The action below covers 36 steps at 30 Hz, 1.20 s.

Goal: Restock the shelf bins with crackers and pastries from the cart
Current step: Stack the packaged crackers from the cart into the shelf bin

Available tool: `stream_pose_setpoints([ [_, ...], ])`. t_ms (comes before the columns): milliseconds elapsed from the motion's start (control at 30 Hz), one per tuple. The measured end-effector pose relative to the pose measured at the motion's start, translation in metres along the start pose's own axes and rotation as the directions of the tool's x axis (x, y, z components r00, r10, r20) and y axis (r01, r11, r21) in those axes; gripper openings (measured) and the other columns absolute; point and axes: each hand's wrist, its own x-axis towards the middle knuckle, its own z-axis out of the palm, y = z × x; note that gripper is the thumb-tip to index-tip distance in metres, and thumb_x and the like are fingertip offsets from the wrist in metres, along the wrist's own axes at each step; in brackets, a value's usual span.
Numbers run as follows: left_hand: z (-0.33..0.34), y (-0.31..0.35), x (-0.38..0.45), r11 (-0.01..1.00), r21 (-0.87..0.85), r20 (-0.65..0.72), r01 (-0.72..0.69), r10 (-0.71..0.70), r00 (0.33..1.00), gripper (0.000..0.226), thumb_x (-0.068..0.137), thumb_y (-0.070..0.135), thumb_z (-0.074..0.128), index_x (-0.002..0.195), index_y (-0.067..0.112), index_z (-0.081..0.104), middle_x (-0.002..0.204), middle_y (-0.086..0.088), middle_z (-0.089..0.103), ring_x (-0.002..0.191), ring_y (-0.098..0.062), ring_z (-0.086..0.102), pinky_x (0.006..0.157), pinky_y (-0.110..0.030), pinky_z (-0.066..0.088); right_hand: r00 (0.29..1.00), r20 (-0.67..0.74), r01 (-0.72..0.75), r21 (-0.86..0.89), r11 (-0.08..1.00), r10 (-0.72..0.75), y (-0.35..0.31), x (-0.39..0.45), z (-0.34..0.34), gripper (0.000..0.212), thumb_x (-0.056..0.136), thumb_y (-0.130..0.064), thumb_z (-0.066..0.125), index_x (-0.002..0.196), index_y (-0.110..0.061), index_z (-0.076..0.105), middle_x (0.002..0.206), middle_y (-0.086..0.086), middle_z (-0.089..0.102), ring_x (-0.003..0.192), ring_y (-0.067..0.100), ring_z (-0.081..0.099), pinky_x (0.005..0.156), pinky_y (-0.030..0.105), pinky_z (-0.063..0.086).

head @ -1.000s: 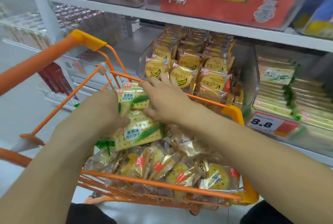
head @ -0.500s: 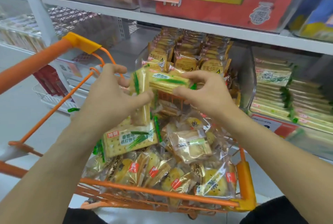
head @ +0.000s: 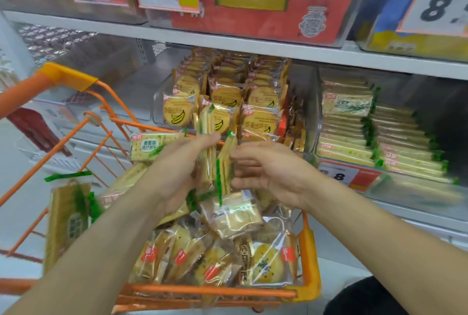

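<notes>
While my left hand (head: 177, 170) clamps a stack of cracker packs (head: 208, 155) above the cart (head: 210, 292), my right hand (head: 266, 175), fingers straight, steadies it; next I'd carry them right to the cracker bin (head: 316, 117).

Green-striped cracker packs (head: 211, 160) held upright on edge above the pastry-filled orange cart (head: 210, 290)
</notes>
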Motion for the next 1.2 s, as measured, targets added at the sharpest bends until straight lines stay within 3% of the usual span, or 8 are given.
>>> stream_pose_setpoints([
  [133,0.008,-0.004,-0.002,0.997,-0.059,0.053,-0.048,0.051,0.997,0.042,0.083,0.031,0.069,0.113,0.002,0.063,0.095,-0.02,0.073,0.075,-0.028,0.071,0.06,-0.036,0.059,0.998,0.047,-0.028,-0.162,0.986,0.036,-0.001,0.001,-0.009,0.041,0.088,-0.034,0.075,0.122,-0.012,0.066,0.095,0.004,0.075,0.085,0.019,0.071,0.085,0.038,0.058],
  [333,0.017,-0.005,-0.008,0.997,-0.073,0.043,0.007,-0.004,0.999,0.072,0.068,0.044,0.081,0.122,0.002,0.06,0.108,-0.022,0.072,0.086,-0.033,0.072,0.071,-0.046,0.059,1.0,0.013,0.018,-0.136,0.991,-0.016,-0.005,-0.006,-0.02,0.036,0.09,-0.004,0.07,0.125,-0.013,0.066,0.103,0.01,0.077,0.094,0.025,0.073,0.082,0.039,0.058],
  [433,0.017,-0.003,-0.007,0.993,-0.106,-0.012,0.056,-0.058,0.998,0.054,0.077,0.041,0.074,0.118,0.007,0.066,0.108,-0.015,0.074,0.097,-0.032,0.072,0.089,-0.05,0.056,0.998,-0.039,0.048,-0.076,0.996,-0.051,-0.014,-0.009,-0.028,0.022,0.093,-0.002,0.065,0.113,-0.007,0.07,0.1,0.01,0.077,0.082,0.02,0.074,0.069,0.035,0.061],
  [533,0.016,0.002,-0.008,0.987,-0.13,0.0,0.097,-0.097,0.995,0.031,0.098,0.033,0.054,0.114,0.01,0.068,0.094,-0.01,0.076,0.075,-0.024,0.073,0.067,-0.036,0.061,0.955,-0.121,0.257,-0.116,0.959,-0.27,-0.018,-0.009,-0.037,0.03,0.09,0.003,0.067,0.117,-0.012,0.067,0.106,0.006,0.077,0.093,0.022,0.074,0.086,0.05,0.06],
  [667,0.009,0.006,-0.009,0.954,-0.231,0.077,0.192,-0.179,0.981,0.054,0.1,0.049,0.04,0.13,0.009,0.058,0.114,-0.016,0.068,0.102,-0.037,0.065,0.099,-0.057,0.048,0.671,0.096,0.661,-0.528,0.533,-0.735,-0.016,-0.014,-0.036,0.032,0.085,0.005,0.073,0.105,-0.02,0.076,0.113,-0.004,0.074,0.116,0.008,0.064,0.1,0.028,0.049],
  [833,0.006,0.011,-0.013,0.943,-0.214,0.259,0.254,-0.195,0.946,0.062,0.095,0.053,0.045,0.125,0.003,0.063,0.115,-0.025,0.065,0.1,-0.043,0.063,0.089,-0.053,0.051,0.571,0.378,0.701,-0.687,0.193,-0.729,-0.006,-0.013,-0.034,0.048,0.085,0.013,0.062,0.103,-0.028,0.079,0.131,-0.006,0.063,0.138,0.015,0.043,0.113,0.046,0.036],
  [1000,0.011,0.007,-0.017,0.994,-0.051,0.246,0.098,-0.083,0.966,0.031,0.086,0.025,0.061,0.109,0.007,0.071,0.101,-0.008,0.076,0.078,-0.012,0.073,0.057,-0.027,0.06,0.647,0.47,0.721,-0.634,0.281,-0.601,-0.008,-0.022,-0.038,0.063,0.072,0.019,0.042,0.108,-0.019,0.078,0.137,-0.002,0.06,0.139,0.011,0.045,0.114,0.039,0.038],
  [1200,0.012,0.004,-0.014,0.984,0.174,0.324,-0.029,-0.029,0.946,0.053,0.076,0.018,0.081,0.126,0.026,0.064,0.114,-0.015,0.072,0.097,-0.031,0.066,0.092,-0.047,0.049,0.648,0.161,0.682,-0.559,0.472,-0.745,-0.029,-0.026,-0.055,0.041,0.076,0.006,0.06,0.101,-0.024,0.07,0.117,0.004,0.064,0.115,0.015,0.061,0.098,0.045,0.05],
])
